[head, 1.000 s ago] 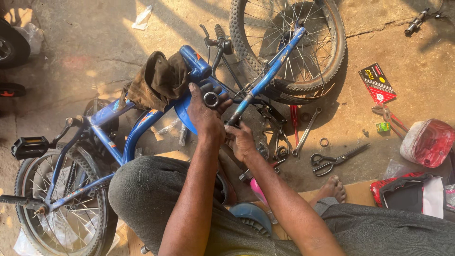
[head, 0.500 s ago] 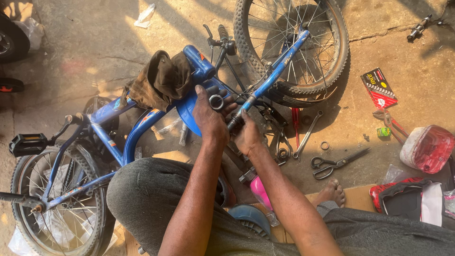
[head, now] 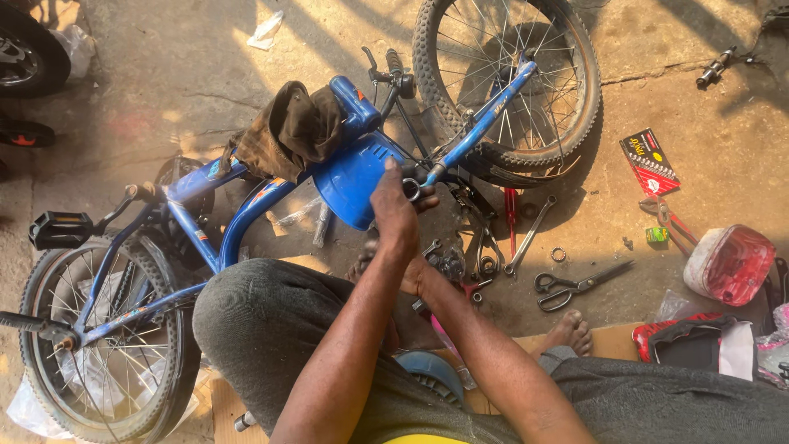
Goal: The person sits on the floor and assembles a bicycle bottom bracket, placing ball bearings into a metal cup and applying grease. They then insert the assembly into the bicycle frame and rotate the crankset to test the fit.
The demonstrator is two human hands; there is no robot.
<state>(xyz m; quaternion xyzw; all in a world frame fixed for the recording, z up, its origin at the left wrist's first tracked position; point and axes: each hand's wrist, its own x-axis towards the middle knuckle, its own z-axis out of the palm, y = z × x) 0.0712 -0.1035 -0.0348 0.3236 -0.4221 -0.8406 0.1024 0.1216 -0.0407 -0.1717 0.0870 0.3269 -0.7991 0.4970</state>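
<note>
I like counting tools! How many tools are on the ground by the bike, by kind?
Scissors: 1
Spanner: 1
Red screwdriver: 1
Pliers: 1
Total: 4

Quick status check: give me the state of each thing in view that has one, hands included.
Blue bicycle: lying on its side on the ground.
Metal ring: at the frame's front tube, left hand closed around it.
Right hand: mostly hidden behind the left forearm; grip cannot be told.
Brown rag: draped over the frame.
Scissors: blades shut, lying flat.
Spanner: lying loose on the ground.
Pedal: attached to its crank.
</note>
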